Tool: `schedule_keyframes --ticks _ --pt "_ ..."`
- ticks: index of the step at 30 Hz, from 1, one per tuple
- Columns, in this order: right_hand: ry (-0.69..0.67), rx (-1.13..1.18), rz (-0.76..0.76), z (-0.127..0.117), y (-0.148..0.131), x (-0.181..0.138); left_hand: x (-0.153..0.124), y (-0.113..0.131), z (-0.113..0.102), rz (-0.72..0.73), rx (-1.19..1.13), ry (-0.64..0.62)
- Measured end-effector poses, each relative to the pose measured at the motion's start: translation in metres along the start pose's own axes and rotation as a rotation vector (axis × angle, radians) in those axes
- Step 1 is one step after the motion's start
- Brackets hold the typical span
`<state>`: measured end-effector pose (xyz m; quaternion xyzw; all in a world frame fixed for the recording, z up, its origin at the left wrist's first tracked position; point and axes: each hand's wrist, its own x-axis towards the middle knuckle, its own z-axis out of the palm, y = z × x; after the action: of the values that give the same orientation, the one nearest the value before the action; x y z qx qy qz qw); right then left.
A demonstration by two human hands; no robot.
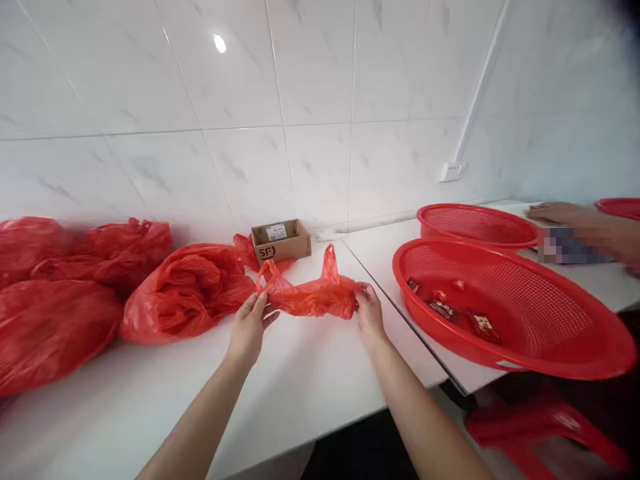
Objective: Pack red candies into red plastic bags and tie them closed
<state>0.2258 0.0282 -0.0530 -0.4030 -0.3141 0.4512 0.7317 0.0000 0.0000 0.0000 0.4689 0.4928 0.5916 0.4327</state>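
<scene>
A thin red plastic bag (313, 300) is stretched sideways between my two hands, just above the white table (300, 373). Its two handle loops stick up along the top edge. My left hand (251, 321) pinches the bag's left end between thumb and fingers. At the opposite end, my right hand (370, 312) grips the plastic, with its fingers partly behind the bag. Whether anything lies inside the bag I cannot make out. Behind it stands a small open cardboard box (283, 248) with a label inside.
Bulging red plastic bags (190, 293) line the table on the left. At the right, a large red basket (500, 360) holds several small wrapped packets (484, 327). Another red basket (475, 223) stands behind it. A co-worker's blurred arm (600, 223) reaches in. A red stool (545, 427) stands below.
</scene>
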Motion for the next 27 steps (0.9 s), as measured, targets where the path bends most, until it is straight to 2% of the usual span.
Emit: schedule_keyframes --ticks 3,5,7,9,11,12,14,16,20,24,27 --pt "0.005 0.011 0.022 -0.002 0.001 0.003 -0.014 0.001 -0.018 0.008 0.065 0.003" --pt "0.007 0.013 0.036 -0.003 0.0 0.005 -0.025 0.006 -0.025 0.077 0.119 0.065" --pt "-0.002 0.006 0.049 -0.004 -0.002 0.005 -0.037 0.016 -0.024 0.203 0.167 0.173" --pt "-0.03 -0.012 0.059 -0.004 -0.003 0.003 -0.048 0.028 -0.016 0.424 0.313 0.211" --pt "-0.061 -0.037 0.066 -0.004 -0.004 0.001 -0.054 0.035 -0.003 0.639 0.582 0.075" --pt "-0.077 -0.051 0.069 -0.003 -0.005 0.0 -0.055 0.035 0.005 0.679 0.729 -0.043" --pt "-0.114 -0.081 0.076 -0.002 -0.006 -0.003 -0.05 0.028 0.019 0.578 0.917 -0.256" --pt "-0.168 -0.119 0.082 -0.001 -0.007 -0.006 -0.039 0.016 0.03 0.395 0.951 -0.341" --pt "-0.22 -0.229 0.071 -0.001 -0.006 -0.01 -0.013 -0.002 0.035 0.213 0.837 -0.327" --pt "-0.056 -0.328 -0.015 -0.007 0.0 -0.003 0.005 0.004 0.018 0.1 0.652 -0.269" --pt "0.072 -0.388 -0.109 -0.011 0.001 0.0 0.008 0.008 0.002 0.05 0.565 -0.188"
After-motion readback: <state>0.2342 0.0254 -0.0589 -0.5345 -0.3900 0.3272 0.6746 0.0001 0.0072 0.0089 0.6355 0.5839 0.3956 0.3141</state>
